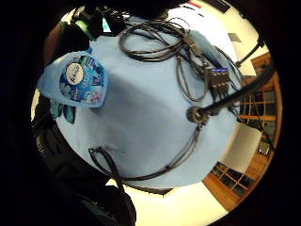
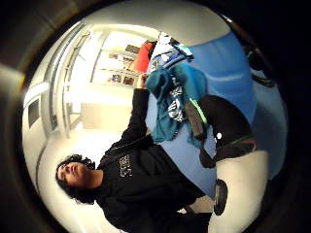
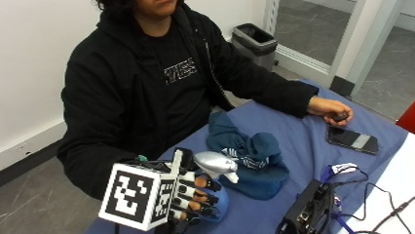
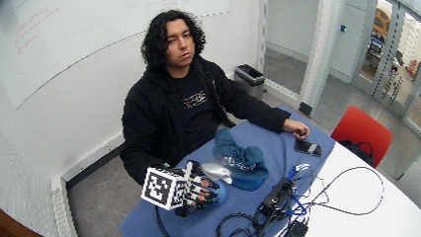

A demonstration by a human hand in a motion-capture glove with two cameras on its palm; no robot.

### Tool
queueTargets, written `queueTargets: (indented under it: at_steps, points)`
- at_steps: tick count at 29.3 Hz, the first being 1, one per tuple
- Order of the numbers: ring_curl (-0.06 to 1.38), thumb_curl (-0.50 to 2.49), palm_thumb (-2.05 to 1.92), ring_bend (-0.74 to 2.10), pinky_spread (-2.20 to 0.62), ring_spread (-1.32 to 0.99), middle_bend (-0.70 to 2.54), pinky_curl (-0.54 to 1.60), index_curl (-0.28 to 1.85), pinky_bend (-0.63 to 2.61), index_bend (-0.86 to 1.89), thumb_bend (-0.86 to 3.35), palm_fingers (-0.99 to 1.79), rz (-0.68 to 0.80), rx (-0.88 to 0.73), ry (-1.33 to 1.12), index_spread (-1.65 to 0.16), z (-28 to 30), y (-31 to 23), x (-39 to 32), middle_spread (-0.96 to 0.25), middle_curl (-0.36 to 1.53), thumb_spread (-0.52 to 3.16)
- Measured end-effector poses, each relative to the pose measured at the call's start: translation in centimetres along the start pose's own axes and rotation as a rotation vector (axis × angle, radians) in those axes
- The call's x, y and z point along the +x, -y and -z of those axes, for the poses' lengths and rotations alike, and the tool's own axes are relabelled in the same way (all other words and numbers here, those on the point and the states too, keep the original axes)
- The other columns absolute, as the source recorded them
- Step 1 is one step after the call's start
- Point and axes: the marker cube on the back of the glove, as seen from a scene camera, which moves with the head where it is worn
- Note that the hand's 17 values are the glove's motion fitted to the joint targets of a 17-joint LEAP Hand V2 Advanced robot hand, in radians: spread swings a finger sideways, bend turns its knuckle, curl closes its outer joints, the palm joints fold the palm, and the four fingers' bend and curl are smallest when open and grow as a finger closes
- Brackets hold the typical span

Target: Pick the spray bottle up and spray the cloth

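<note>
The right hand [image 3: 195, 195] grips the bottle [image 3: 217, 168] with fingers curled around it, just beside the cloth [image 3: 250, 156] on the table [image 3: 305, 141]. To spray well, I think the nozzle should point at the cloth before squeezing the trigger.

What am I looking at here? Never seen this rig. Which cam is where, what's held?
No robot: a person at a table covered in blue wears a black glove on the right hand. The two round pictures come from cameras on that palm; the other two look on from outside, one wider. The gloved hand's grip is curled round a spray bottle with a silver head, its blue labelled body close to the palm in the little-finger view. Beside it lies a crumpled teal cloth. The bare hand rests near a phone.
</note>
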Motion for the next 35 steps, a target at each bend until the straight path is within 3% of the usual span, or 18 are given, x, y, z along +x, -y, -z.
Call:
queueTargets:
  at_steps: [8,16,25,35]
  points:
    - [0.37,0.35,0.75,0.41,0.11,-0.08,0.35,0.34,0.23,0.24,0.09,0.13,0.88,0.067,0.081,0.462,-0.27,-2.4,1.2,-0.2,-0.03,0.41,1.22]
    - [0.38,0.39,0.87,0.42,0.05,-0.11,0.38,0.33,0.27,0.17,0.16,0.13,1.02,0.067,0.195,0.719,-0.22,-3.3,2.5,-1.7,-0.05,0.43,1.13]
    - [0.45,0.43,0.89,0.6,-0.17,-0.17,0.47,0.39,0.29,0.35,0.14,0.06,1.37,-0.014,0.427,0.776,-0.23,-4.3,4.1,-2.3,-0.11,0.49,1.02]
    - [0.5,0.45,0.91,0.71,-0.27,-0.2,0.6,0.44,0.36,0.48,0.19,0.01,1.44,-0.022,0.573,0.715,-0.24,-4.3,4.4,-2.0,-0.16,0.55,1.01]
